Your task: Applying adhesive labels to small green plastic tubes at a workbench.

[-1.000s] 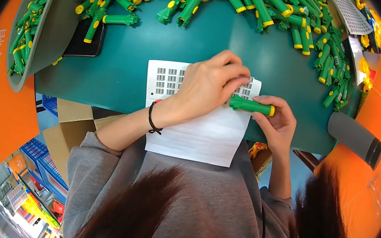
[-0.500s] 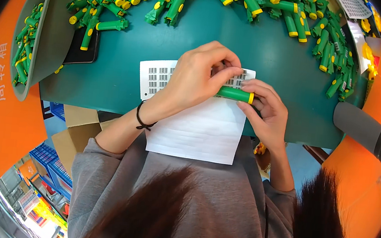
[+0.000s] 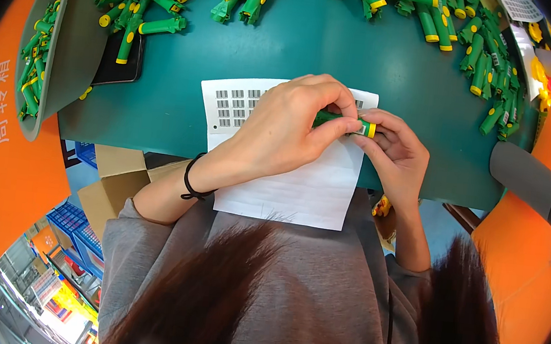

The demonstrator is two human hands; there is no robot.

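Green and yellow plastic everywhere: one small green cylinder with a yellow end (image 3: 348,124) being gripped over the middle of the teal table (image 3: 315,48), pinched between two hands. Left hand (image 3: 286,136) reaching across from the left, fingers (image 3: 336,104) curling down over the cylinder's green body and covering most of it. Right hand (image 3: 395,154) closing on the yellow-capped end from the right, thumb and fingertips clamping it. Both hands clenching the same piece, touching each other around it.

Lying under the hands, one white sheet of paper (image 3: 300,188), hanging partly over the near edge of the table, carrying a block of small dark printed labels (image 3: 235,104) at its upper left; exact number of labels too small to be counting. One black band (image 3: 191,180) circling the left wrist.

Sprawling along the far edge of the table, a heap of matching green and yellow pieces (image 3: 387,2), dozens at least, too tangled for an exact count. Sitting at the left edge, one grey bowl-shaped bin (image 3: 74,43), tilting toward the camera and holding more of the same pieces. Lying just beside the bin, one dark flat phone-like slab (image 3: 115,64), with one green piece resting across it. Resting at the right edge, one grey padded roll (image 3: 523,178). Standing below the table at lower left, one open cardboard box (image 3: 114,175).
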